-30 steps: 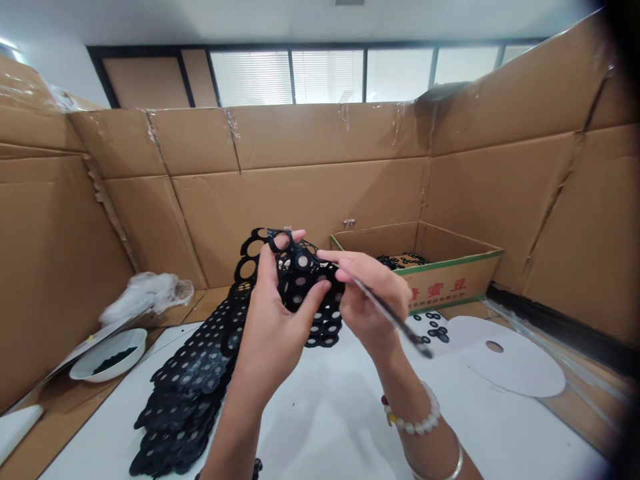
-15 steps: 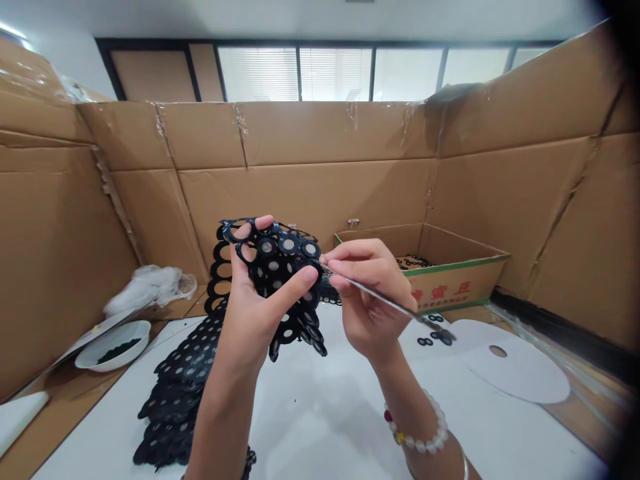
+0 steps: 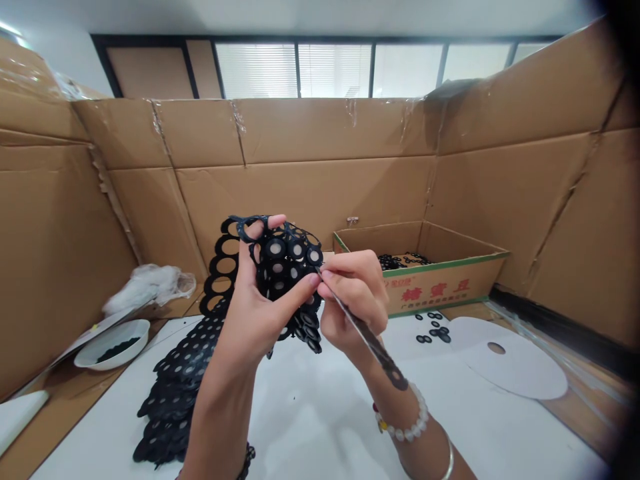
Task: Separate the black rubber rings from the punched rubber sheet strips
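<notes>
My left hand [image 3: 265,287] is closed around a black sheet of linked rings [image 3: 277,268], many filled with pale round discs. Its fingers pass behind and through the larger open rings, and the thumb presses on the front. The sheet hangs down to the left and lies in folds on the table. Pinched in my right hand [image 3: 353,300] is a thin metal tool [image 3: 373,343], narrow at the tip and wider at its dark, rounded rear end. The tip meets the sheet's right edge beside my left thumb; exactly what it touches is too small to tell.
At the back right stands a cardboard box [image 3: 445,283] holding black ring pieces. Small black rings [image 3: 435,332] lie before it, near a white disc [image 3: 515,363]. A white bowl [image 3: 113,360] with black pieces and a crumpled plastic bag [image 3: 153,287] sit left. Cardboard walls [image 3: 325,133] surround the table.
The tool has swung steeper, its rear end now pointing down toward my right wrist. My right hand has turned and shifted slightly left. The sheet in my left hand has moved slightly right.
</notes>
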### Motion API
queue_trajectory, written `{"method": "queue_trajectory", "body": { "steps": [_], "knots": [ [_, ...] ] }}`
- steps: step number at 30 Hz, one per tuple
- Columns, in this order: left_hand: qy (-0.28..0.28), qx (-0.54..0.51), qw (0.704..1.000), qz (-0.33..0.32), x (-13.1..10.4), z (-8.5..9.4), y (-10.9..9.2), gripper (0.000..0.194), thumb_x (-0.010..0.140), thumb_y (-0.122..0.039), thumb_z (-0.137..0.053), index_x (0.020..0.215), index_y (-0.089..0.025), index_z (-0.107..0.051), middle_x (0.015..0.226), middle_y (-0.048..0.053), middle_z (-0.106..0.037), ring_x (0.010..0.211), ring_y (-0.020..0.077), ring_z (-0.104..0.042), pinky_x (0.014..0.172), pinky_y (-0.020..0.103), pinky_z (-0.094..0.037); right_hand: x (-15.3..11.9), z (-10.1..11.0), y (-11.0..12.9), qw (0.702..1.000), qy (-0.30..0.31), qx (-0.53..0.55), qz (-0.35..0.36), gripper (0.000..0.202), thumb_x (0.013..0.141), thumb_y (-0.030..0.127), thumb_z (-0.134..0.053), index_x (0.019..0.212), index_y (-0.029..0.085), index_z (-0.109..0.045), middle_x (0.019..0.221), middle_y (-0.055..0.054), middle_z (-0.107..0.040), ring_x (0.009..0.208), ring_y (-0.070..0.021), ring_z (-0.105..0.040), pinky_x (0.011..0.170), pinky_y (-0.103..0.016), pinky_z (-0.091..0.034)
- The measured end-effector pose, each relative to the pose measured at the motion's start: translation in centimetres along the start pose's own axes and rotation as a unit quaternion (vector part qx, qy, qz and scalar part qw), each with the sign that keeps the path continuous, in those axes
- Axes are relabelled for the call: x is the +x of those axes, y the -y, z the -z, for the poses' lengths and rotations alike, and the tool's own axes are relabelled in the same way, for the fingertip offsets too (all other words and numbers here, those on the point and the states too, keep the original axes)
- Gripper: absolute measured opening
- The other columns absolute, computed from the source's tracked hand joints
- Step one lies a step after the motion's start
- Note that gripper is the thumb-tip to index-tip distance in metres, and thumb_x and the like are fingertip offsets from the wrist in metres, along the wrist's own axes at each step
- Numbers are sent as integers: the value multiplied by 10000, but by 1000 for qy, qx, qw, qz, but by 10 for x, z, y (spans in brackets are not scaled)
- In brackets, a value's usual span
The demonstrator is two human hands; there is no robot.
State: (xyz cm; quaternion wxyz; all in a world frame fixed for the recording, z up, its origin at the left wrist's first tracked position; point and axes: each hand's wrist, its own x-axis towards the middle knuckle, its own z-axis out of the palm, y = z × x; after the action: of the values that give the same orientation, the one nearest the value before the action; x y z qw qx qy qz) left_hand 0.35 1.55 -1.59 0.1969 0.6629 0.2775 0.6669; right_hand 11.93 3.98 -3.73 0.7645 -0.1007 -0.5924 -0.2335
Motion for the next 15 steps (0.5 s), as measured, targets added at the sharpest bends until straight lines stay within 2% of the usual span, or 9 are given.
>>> {"method": "queue_trajectory", "body": {
  "steps": [4,8,11,13,15],
  "knots": [
    [19,26,999,-21,1,1,3,679,710,-318,-844,1298,-338,-506,1221,27,-606,939,180,-667,840,316,-585,-3,-3,-7,1000,13,-8,-9,220,853,46,-527,775,245,-476,762,-14,-606,690,-163,-525,598,-295,-492],
    [29,28,999,-10,3,4,3,669,712,-303,-842,1295,-336,-516,1124,17,-631,938,183,-671,830,314,-585,-6,-5,-14,999,36,17,-19,175,882,65,-511,831,233,-524,902,-54,-663,815,-170,-612,668,-302,-575],
    [29,32,999,-3,4,5,3,653,713,-287,-837,1281,-331,-516,1198,22,-618,996,186,-662,873,309,-570,-10,-7,-18,999,33,-2,32,158,913,75,-513,869,223,-547,991,-82,-723,915,-176,-689,757,-320,-624],
    [32,45,998,0,4,5,3,639,712,-293,-833,1266,-326,-516,1266,27,-598,1040,193,-652,916,318,-554,-11,-6,-19,997,25,-27,61,138,928,103,-519,872,223,-555,976,-85,-746,912,-181,-718,755,-319,-636],
    [36,55,998,5,2,5,2,612,729,-297,-817,1260,-335,-516,1311,25,-577,1074,198,-644,942,329,-543,-11,-4,-19,998,10,-16,55,121,933,112,-521,893,215,-570,913,-82,-748,874,-190,-738,719,-318,-644]
  ]
}}
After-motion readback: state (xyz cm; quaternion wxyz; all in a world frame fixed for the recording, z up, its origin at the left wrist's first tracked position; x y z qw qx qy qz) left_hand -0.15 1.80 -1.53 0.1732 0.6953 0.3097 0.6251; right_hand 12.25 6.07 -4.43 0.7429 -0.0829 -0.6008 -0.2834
